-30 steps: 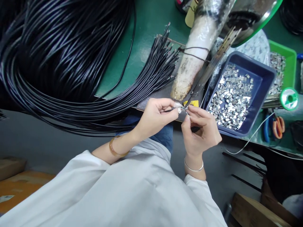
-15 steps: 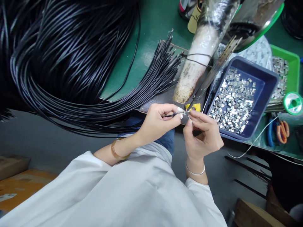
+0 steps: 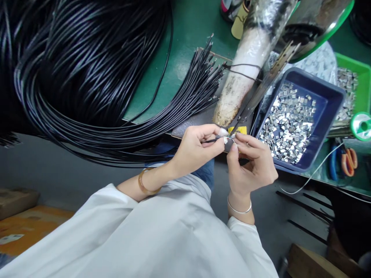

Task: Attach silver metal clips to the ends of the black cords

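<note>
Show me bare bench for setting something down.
Green tabletop lies bare between the black cable heap, the fanned cable ends and the white wrapped tube. Crowded: by the left hand and right hand, and around the blue bin and green bin.

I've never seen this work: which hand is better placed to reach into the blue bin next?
Probably the right hand, beside the blue bin; the left hand is farther away, pinching a black cable.

Two hands [image 3: 199, 147] [image 3: 255, 166]; two bracelets [image 3: 141, 181] [image 3: 239, 212]; one green bin [image 3: 364, 83]; one spool [image 3: 354, 126]; black cables [image 3: 116, 139] too many to count.
</note>
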A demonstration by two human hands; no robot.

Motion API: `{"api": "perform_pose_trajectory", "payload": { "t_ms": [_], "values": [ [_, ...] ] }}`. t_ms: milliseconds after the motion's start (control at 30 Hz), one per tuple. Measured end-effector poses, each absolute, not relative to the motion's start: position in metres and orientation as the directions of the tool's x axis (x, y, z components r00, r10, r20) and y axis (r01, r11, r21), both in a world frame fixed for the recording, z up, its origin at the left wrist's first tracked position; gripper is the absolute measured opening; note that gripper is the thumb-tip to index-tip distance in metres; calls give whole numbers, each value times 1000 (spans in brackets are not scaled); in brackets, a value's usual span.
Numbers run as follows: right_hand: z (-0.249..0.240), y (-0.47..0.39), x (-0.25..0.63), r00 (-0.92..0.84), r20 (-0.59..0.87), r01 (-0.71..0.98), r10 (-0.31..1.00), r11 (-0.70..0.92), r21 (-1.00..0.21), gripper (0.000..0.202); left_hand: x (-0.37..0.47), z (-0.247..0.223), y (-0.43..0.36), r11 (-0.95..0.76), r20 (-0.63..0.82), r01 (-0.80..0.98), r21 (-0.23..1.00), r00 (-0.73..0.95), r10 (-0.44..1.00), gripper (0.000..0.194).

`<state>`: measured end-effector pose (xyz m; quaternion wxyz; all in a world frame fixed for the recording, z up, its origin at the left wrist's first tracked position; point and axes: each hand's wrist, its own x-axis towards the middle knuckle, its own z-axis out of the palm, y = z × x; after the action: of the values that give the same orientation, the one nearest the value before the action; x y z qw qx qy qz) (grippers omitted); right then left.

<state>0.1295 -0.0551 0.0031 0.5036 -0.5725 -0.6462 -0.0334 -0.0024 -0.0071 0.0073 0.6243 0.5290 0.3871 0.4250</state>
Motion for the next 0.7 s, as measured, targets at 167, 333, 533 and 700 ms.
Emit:
{"api": "perform_pose_trajectory", "payload": {
  "t_ms": [167,333,533,700],
  "values": [
    [1,-56,129,192,696,756,692,348,-554,22,-3,5,-9,66,-20,-118,991,356,934,9],
    [-1,-56,131,182,689,771,701,333,-543,21,-3,1,-11,2,34,-102,995,352,935,15],
    [0,-52,130,171,712,793,682,333,-510,23,-2,3,-11,-110,119,-45,993,303,945,15],
    [0,-54,128,137,725,808,675,347,-476,20,-3,3,-10,-111,121,-50,993,306,944,14]
  ]
}}
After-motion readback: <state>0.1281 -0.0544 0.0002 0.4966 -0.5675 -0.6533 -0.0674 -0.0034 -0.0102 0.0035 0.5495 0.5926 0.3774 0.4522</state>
